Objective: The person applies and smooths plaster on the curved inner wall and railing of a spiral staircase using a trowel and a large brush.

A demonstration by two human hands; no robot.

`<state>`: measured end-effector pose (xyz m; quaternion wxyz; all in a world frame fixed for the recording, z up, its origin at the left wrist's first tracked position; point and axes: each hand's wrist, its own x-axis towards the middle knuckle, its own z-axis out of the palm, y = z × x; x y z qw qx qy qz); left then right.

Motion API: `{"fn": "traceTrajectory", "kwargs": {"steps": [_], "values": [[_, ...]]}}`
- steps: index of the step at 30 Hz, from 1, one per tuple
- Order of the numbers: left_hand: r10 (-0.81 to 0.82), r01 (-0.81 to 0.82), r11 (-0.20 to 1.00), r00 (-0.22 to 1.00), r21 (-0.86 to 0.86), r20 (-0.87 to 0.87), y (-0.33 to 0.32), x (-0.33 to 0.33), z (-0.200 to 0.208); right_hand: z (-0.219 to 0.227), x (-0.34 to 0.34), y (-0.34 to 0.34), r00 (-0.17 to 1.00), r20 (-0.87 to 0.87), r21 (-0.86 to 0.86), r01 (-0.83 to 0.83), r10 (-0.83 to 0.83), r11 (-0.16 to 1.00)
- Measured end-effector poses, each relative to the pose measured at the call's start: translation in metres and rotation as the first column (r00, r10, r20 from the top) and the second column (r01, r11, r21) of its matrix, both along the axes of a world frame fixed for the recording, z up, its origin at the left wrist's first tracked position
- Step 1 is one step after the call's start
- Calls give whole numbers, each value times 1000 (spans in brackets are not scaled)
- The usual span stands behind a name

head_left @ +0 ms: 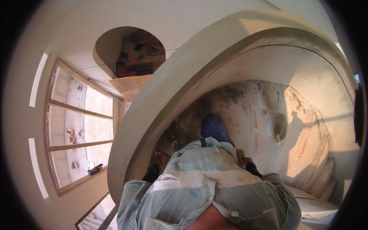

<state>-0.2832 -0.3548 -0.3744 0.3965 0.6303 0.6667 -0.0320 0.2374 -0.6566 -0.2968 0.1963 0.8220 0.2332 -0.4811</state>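
Observation:
My left hand (pixel 156 159) hangs low beside my body, below a black cuff. It lies in dark shadow, so its fingers cannot be read. On the other side, my right hand (pixel 247 162) is closed at a small brown, flat-edged piece (pixel 240 154), whose kind is too small to make out. My shirt covers part of both arms. Ahead of my right hand, two round buckets (pixel 269 98) stand on the stained floor (pixel 241 111). The nearer bucket (pixel 280 123) has a short light handle sticking out of it.
A thick curved plastered wall (pixel 184 82) wraps around me from the left across the front. Beyond it are an arched opening (pixel 107 50) and a barred window frame (pixel 80 109). Boards (pixel 322 176) lean at the right. A thin wire crosses above the wooden board (pixel 130 85).

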Motion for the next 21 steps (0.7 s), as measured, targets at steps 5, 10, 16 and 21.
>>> {"fn": "traceTrajectory", "kwargs": {"steps": [5, 10, 16, 21], "values": [[-80, 87, 987, 995, -136, 56, 26, 69, -34, -44, 56, -61, 930, 169, 64, 320, -327, 945], [-152, 133, 979, 981, -152, -118, 45, 71, 35, -36, 31, -16, 998, 60, -41, 17, -14, 999], [-33, 33, 998, 999, 48, 6, 46, 167, 139, -15, 104, -33, 854, 256, 149, 429, -454, 891], [-52, 51, 999, 997, 15, 54, 55, 229, 282, 83, 190, 1, 550, 353, 523, 555, -757, 647]]}}
